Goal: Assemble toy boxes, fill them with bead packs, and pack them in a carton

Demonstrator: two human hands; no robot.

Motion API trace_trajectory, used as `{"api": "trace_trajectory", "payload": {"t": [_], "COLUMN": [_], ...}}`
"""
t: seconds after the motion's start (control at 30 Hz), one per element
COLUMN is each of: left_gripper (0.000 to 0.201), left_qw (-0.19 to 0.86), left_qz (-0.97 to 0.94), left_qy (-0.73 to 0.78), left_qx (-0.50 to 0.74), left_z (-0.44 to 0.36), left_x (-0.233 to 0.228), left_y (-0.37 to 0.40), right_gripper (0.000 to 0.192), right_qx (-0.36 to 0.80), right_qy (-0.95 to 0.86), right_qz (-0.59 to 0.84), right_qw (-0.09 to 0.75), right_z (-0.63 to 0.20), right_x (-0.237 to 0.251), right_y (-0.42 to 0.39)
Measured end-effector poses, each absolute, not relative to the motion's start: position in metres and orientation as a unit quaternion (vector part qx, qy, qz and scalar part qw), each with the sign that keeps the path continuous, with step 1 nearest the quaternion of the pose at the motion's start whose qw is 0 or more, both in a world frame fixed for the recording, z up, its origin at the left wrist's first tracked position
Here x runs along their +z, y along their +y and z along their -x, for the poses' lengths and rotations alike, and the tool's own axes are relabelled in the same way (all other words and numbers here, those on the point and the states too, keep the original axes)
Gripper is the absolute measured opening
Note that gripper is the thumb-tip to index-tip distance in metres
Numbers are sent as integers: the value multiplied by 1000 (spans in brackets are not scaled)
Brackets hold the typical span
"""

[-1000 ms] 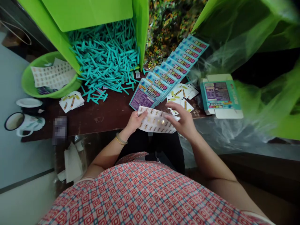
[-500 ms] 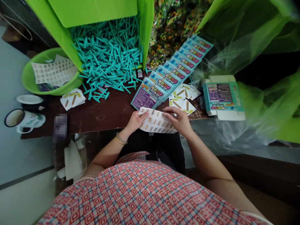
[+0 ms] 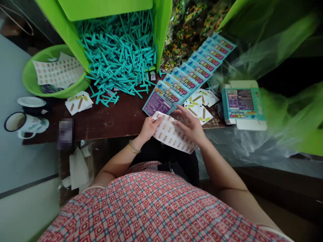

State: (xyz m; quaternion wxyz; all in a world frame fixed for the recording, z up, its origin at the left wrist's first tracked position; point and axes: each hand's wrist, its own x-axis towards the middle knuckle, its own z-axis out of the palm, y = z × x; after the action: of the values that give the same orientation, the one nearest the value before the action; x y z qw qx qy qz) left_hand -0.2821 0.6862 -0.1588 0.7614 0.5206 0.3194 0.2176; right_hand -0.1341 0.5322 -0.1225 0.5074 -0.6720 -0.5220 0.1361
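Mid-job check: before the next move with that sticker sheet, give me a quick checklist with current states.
1. Left hand grips the sticker sheet at its left edge: ok.
2. Right hand rests on the sheet, fingers spread: ok.
3. Whether a sticker is lifted off the sheet: cannot tell, fingers cover it.
4. Fanned row of flat cartons lies on the table, nearest carton next to the hands: ok.
5. Teal plastic sticks spill from the green box onto the table, short of the cartons: ok.
6. Sheet overhangs the table edge, unsupported below: not ok.
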Motion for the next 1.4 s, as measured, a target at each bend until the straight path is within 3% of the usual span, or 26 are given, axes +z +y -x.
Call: {"api": "trace_trajectory", "payload": {"t": [0.33,0.57,0.63,0.8,1.03,1.23,1.4], "left_gripper": [59,43,41,37,46,57,57], "left_qw": [799,766,755,752,761,770,774], "left_qz": [-520,-519,-520,-538,-527,-496,-488], "left_qy": [244,324,344,321,330,352,350], "left_qx": [180,198,205,203,185,192,198], "left_z": [287,282,281,279,280,276,277], "left_x": [-152,-159,-158,-155,-149,-150,-150], "left_y": [685,685,686,683,683,697,707], "right_gripper": [50,26,33,81,74,78,77], "right_qx": [76,-44,-27,84,2,-41,-93], "right_qy": [-468,-533,-515,-499,-543,-488,-412], "right_qz": [700,710,712,693,657,693,754], "right_qw": [534,458,477,514,523,529,503], "right_z": [139,145,149,144,148,38,-74], "right_x": [-135,-132,-124,-119,-115,-90,-107], "right_y": [542,532,529,548,557,602,656]}}
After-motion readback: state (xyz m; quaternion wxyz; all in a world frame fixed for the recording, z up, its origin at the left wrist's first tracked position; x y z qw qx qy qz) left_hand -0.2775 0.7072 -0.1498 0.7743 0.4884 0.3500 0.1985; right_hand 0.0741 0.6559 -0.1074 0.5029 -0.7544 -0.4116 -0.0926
